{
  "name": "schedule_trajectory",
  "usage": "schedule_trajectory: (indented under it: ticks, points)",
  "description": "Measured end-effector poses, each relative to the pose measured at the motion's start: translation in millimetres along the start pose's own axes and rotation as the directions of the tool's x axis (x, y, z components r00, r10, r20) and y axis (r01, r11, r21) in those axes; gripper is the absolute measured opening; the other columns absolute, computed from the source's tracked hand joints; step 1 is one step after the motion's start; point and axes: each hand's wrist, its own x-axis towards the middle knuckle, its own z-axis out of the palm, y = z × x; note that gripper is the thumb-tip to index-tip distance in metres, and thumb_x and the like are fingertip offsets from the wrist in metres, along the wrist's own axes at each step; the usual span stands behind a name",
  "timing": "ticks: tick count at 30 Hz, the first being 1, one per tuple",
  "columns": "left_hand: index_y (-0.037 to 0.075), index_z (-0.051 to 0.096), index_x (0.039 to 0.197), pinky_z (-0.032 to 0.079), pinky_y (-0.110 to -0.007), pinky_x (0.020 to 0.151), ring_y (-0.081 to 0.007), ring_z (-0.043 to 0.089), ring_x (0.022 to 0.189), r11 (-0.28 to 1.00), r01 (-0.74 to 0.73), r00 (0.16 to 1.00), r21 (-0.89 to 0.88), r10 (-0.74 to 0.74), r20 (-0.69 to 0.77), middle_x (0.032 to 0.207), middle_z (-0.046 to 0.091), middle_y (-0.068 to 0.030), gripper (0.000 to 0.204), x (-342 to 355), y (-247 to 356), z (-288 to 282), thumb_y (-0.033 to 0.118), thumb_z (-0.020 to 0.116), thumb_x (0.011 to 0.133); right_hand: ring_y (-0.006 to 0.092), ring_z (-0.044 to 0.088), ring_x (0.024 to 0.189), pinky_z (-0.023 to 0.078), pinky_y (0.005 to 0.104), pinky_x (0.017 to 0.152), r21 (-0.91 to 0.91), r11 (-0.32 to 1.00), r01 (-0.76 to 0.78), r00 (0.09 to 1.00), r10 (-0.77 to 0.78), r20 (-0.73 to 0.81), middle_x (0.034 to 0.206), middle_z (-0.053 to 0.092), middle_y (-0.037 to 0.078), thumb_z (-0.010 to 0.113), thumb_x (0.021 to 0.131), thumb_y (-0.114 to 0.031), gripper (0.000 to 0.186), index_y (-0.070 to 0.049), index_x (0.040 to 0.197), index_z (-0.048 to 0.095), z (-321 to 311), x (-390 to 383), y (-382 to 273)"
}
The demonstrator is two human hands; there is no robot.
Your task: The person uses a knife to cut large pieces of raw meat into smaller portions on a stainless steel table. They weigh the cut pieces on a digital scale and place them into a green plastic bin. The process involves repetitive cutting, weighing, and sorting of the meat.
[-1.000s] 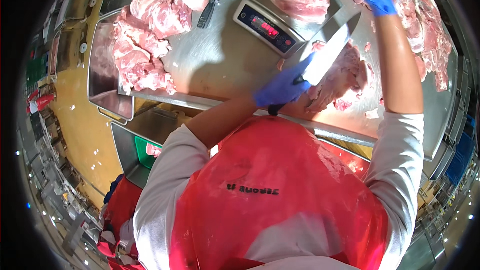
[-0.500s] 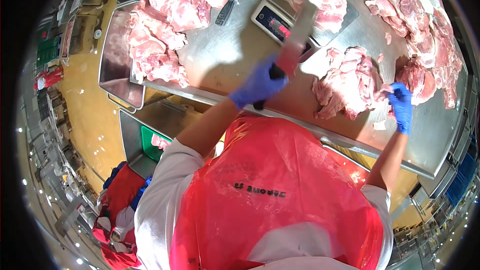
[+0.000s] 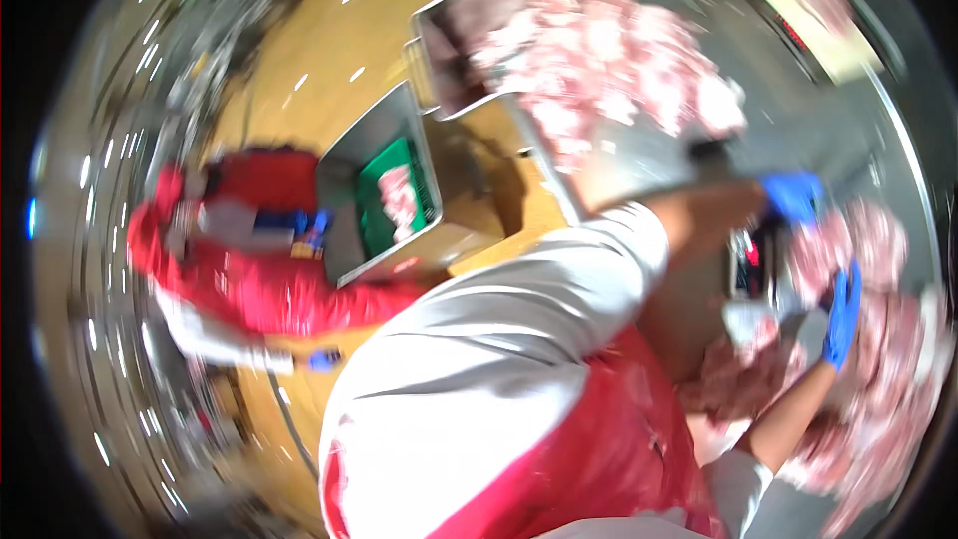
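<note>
Both my hands are in blue gloves at the right, on either side of a pale pink piece of raw meat (image 3: 820, 250) at the small scale (image 3: 750, 265). My left hand (image 3: 793, 197) grips its far side, its fingers partly hidden and blurred. My right hand (image 3: 843, 314) presses its near side with long, straight fingers. Another round piece of meat (image 3: 880, 245) lies just beyond. Nearer me is a heap of darker trimmings (image 3: 738, 376). Motion smears the picture, and I cannot make out the knife in it.
A large meat pile (image 3: 609, 50) lies at the table's far left, by a metal tub (image 3: 449, 50). A black handle (image 3: 711, 153) lies on the steel. Lower left stands a bin with a green crate (image 3: 384, 230). A person in red (image 3: 269, 284) works beside it. Another scale (image 3: 798, 30) is far right.
The view has swung left, bringing the co-worker and bin inward. My left hand, earlier holding a knife, is now at the meat by the scale. My right hand has left the trimmings and joined it.
</note>
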Motion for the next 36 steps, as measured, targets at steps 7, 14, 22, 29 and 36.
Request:
schedule_trajectory:
  ticks: [7,14,22,29,36]
  points:
    - [0.003,0.062,0.106,0.051,-0.029,0.067,-0.014,0.06,0.078,0.827,0.562,0.546,0.019,-0.354,-0.76,0.087,0.066,-0.0066,0.033,-84.5,120.7,73.4,0.011,0.069,0.074,0.0188,0.053,0.114,0.043,0.0347,0.097,0.381,0.919,0.104,0.967,-0.183,0.177,0.127,0.054,0.008,0.063,0.089,-0.03,0.057,-0.004,0.137,0.046,141.1,25.1,-31.3]
    - [0.004,0.052,0.13,0.046,-0.029,0.089,-0.0138,0.054,0.099,0.651,0.759,-0.043,0.007,0.06,-0.997,0.109,0.059,-0.0036,0.062,-198.4,360.8,202.6,-0.001,0.063,0.069,0.0227,0.045,0.126,0.041,0.0322,0.1,0.703,0.706,0.087,0.551,-0.622,0.556,0.139,0.039,0.012,0.058,0.092,-0.013,0.064,-0.004,0.147,0.028,398.2,-39.9,-100.3]
    - [0.001,0.062,0.098,0.05,-0.031,0.068,-0.0144,0.061,0.077,0.385,0.888,-0.44,-0.252,0.87,-0.224,0.086,0.066,-0.0046,0.017,-346.5,499.3,409.5,0.006,0.061,0.081,0.0281,0.046,0.131,0.043,0.0415,0.105,0.716,0.685,-0.135,0.225,-0.682,0.696,0.142,0.045,0.018,0.051,0.096,-0.005,0.055,0.001,0.146,0.031,473.7,-126.5,-208.9]
    - [0.003,0.058,0.109,0.051,-0.032,0.074,-0.017,0.059,0.082,0.466,0.758,-0.65,-0.457,0.478,-0.591,0.088,0.061,-0.0044,0.041,-399.6,311.1,445.6,-0.003,0.064,0.069,0.0242,0.059,0.106,0.048,0.0329,0.093,0.121,0.649,0.751,0.601,-0.748,0.283,0.121,0.06,0.017,0.07,0.085,-0.007,0.039,0.003,0.121,0.059,413.4,61.1,-105.0]
    - [0.002,0.058,0.101,0.045,-0.041,0.087,-0.0345,0.052,0.099,0.119,0.993,0.004,0.007,0.025,-1.0,0.1,0.057,-0.0153,0.042,-382.2,314.1,305.2,0.0,0.058,0.059,0.0227,0.063,0.096,0.052,0.0365,0.081,-0.389,0.769,0.508,0.751,-0.175,0.637,0.111,0.064,0.016,0.078,0.08,-0.028,0.069,0.001,0.134,0.047,388.5,165.2,-95.2]
